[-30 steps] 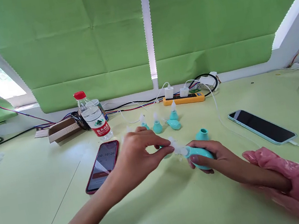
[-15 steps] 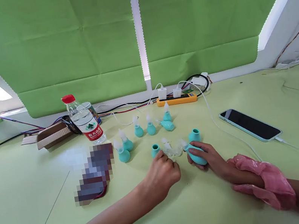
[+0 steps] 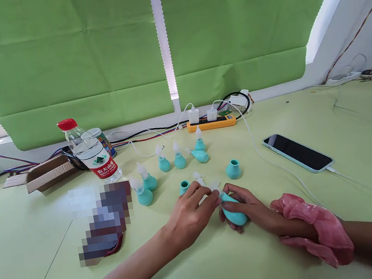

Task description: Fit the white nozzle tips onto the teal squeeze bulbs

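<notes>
One pale-green tabletop [image 3: 180, 278]. Two hands: left hand [image 3: 192, 215], at the held bulb's 9 o'clock, thumb and fingertips close together by its neck, cannot tell whether pinching anything; right hand [image 3: 249, 207], 3 o'clock, fingers curled around it. One turquoise squeeze bulb [image 3: 236, 217], between the hands, tilted, neck toward 11 o'clock. One open-mouthed bulb [image 3: 233, 171], standing, 12 o'clock.

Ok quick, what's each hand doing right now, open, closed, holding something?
Left hand: fingers bent at the neck of the turquoise squeeze bulb; can't tell whether they pinch anything.
Right hand: closed, holding that bulb.
</notes>
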A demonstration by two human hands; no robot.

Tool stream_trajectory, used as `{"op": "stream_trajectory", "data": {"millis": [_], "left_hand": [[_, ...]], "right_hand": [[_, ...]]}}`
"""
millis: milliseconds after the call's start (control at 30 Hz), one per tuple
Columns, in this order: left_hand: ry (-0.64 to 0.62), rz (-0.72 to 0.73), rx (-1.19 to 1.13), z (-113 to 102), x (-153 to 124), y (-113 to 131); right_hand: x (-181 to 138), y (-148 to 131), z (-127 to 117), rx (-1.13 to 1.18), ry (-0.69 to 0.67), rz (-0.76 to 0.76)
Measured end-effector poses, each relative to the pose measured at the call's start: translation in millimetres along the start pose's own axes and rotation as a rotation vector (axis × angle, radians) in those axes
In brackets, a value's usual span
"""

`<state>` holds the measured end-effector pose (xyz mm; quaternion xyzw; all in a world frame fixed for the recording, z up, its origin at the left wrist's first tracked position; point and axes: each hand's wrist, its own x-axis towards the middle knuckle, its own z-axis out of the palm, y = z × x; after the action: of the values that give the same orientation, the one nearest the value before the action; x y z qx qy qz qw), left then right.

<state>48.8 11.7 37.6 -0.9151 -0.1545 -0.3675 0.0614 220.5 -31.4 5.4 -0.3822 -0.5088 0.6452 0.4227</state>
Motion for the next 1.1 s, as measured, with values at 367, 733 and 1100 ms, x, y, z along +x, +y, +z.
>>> {"op": "stream_trajectory", "data": {"millis": [367, 733, 1100], "left_hand": [[0.005, -0.075, -0.126, 3, 2, -1], [-0.075, -0.095, -0.255, -8, 12, -6], [-0.140, 0.013, 0.074, -4, 3, 1]], "right_hand": [[-5, -3, 7, -0.004, 0.013, 0.020], [-6, -4, 8, -0.047, 0.011, 0.062], [-4, -1, 7, -0.041, 0.063, 0.035]]}}
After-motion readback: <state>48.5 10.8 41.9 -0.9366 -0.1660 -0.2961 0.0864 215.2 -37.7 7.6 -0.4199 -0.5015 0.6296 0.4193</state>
